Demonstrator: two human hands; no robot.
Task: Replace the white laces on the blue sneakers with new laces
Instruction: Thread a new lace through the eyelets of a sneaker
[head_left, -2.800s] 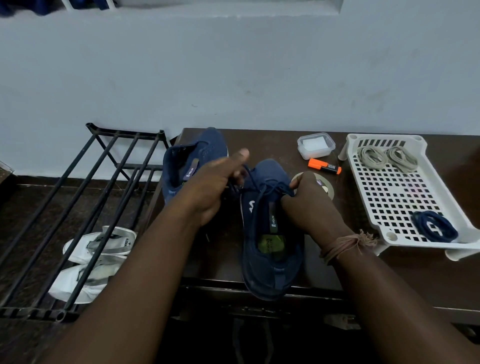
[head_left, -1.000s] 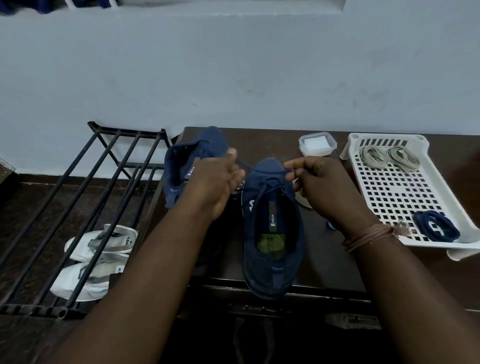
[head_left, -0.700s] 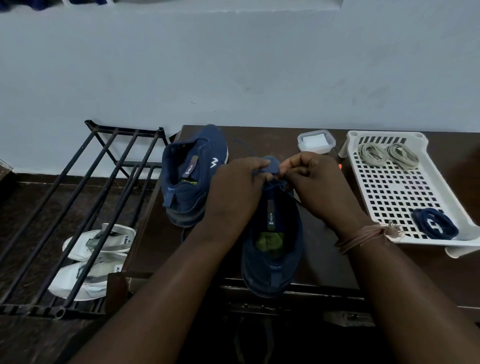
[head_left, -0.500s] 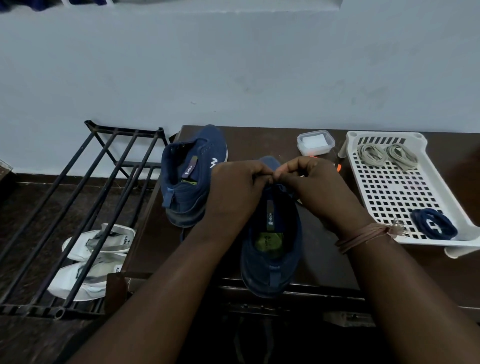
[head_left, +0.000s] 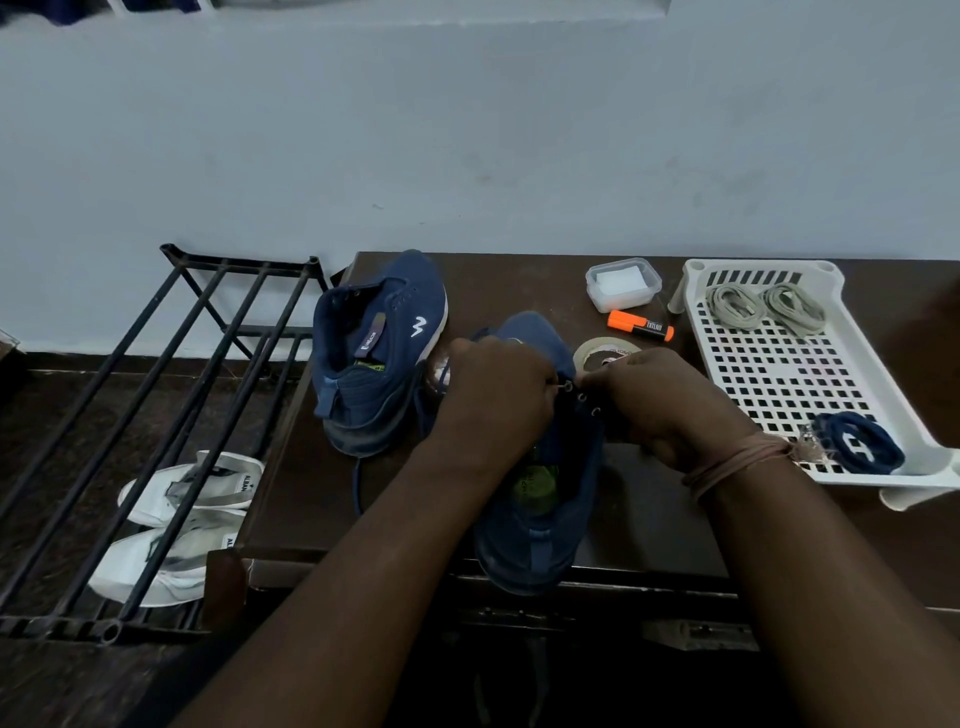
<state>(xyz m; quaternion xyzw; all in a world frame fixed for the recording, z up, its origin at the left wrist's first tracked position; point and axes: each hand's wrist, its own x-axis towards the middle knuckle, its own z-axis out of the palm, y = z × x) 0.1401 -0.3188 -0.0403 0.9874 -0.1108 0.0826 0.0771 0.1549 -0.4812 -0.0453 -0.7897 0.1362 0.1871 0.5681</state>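
Two blue sneakers sit on a dark table (head_left: 649, 519). The near sneaker (head_left: 540, 530) points away from me, heel at the front edge. My left hand (head_left: 498, 400) and my right hand (head_left: 660, 405) meet over its eyelets, fingers curled, pinching a dark blue lace (head_left: 441, 384) at the top eyelet. A loose run of that lace hangs down the left side. The far sneaker (head_left: 379, 353) stands to the left, without a visible lace. In a white perforated tray (head_left: 779, 374) lie two coiled grey-white laces (head_left: 763, 306) and a coiled dark blue lace (head_left: 857, 449).
An orange highlighter (head_left: 640, 326), a small lidded plastic box (head_left: 622, 283) and a tape roll (head_left: 605, 353) lie behind the near sneaker. A black metal shoe rack (head_left: 156, 415) stands left of the table, with white shoes (head_left: 182, 514) under it.
My hands came together from apart over the near sneaker, then dropped lower onto its eyelets. The highlighter and tape roll behind them are uncovered again.
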